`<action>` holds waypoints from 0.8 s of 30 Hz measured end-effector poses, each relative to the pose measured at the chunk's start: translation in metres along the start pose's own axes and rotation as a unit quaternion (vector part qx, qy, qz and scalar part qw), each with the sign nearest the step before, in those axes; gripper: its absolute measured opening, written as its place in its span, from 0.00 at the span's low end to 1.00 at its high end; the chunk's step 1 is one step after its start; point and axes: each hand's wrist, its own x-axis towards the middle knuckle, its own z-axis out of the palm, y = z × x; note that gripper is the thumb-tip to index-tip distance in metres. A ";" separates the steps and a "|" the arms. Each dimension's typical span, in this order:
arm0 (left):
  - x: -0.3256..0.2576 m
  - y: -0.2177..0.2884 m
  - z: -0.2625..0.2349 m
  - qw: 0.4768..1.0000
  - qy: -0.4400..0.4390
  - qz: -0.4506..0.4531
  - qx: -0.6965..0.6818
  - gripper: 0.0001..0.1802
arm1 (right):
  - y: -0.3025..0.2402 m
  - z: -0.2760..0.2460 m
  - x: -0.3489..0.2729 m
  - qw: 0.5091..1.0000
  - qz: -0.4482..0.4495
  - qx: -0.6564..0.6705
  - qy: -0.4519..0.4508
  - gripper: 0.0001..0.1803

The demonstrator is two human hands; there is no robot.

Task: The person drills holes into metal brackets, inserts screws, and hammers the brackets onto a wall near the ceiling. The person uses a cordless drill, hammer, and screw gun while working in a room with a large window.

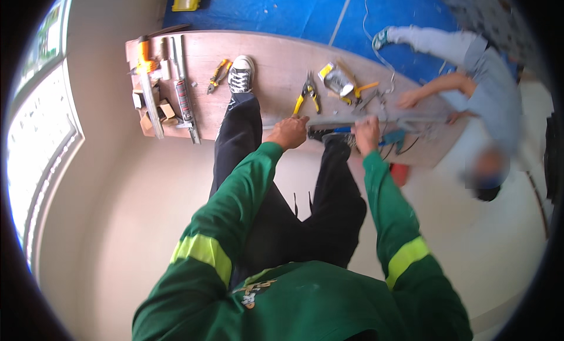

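A long grey metal strip (405, 119) lies across the wooden board in front of me. My left hand (289, 133) is closed over its left end, the fingers curled at the edge. To the right, my right hand (367, 134) makes a fist beside the strip; what it grips, if anything, is hidden. Between my hands is a slim blue and black object (338, 130), partly covered, its kind unclear. Just beyond my left hand lie yellow-handled snips (307, 95). My left shoe (241, 75) stands on the board; the right one is mostly hidden near the strip.
The wooden board (276, 50) holds yellow-handled pliers (218, 76), a clear package (338, 79), a caulking gun (184, 100), an orange-handled tool (145, 65) and a teal power tool (395, 138). At right a co-worker (493, 94) leans in, one hand at the strip's far end. Blue sheeting (294, 15) lies beyond.
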 end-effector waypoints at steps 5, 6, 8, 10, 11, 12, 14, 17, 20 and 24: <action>-0.019 0.025 -0.097 0.964 0.095 0.105 -0.223 0.30 | -0.120 -0.116 -0.120 0.999 0.011 0.029 0.008 0.05; -0.034 0.023 -0.125 0.948 0.101 0.081 -0.289 0.29 | -0.144 -0.131 -0.141 0.999 0.037 0.004 0.033 0.04; -0.074 0.005 -0.174 0.901 0.102 0.060 -0.419 0.29 | -0.182 -0.150 -0.170 0.997 0.051 -0.010 0.060 0.09; -0.117 -0.038 -0.209 0.864 0.165 0.051 -0.473 0.29 | -0.213 -0.153 -0.190 0.995 0.066 -0.010 0.070 0.16; -0.143 -0.067 -0.219 0.828 0.187 0.028 -0.529 0.29 | -0.228 -0.154 -0.197 0.997 0.019 -0.043 0.056 0.17; -0.166 -0.103 -0.228 0.822 0.219 0.022 -0.526 0.27 | -0.244 -0.152 -0.204 0.997 -0.002 -0.067 0.045 0.17; -0.220 -0.176 -0.216 0.719 0.281 -0.055 -0.633 0.25 | -0.270 -0.142 -0.214 0.996 -0.049 -0.068 0.020 0.16; -0.323 -0.287 -0.159 0.596 0.364 -0.107 -0.708 0.25 | -0.312 -0.125 -0.212 0.995 -0.092 -0.048 0.003 0.15; -0.417 -0.349 -0.079 0.549 0.384 -0.310 -0.675 0.24 | -0.342 -0.116 -0.189 0.996 -0.076 -0.042 0.008 0.14; -0.488 -0.314 0.024 0.472 0.354 -0.419 -0.690 0.24 | -0.349 -0.126 -0.146 0.999 -0.037 -0.001 -0.001 0.15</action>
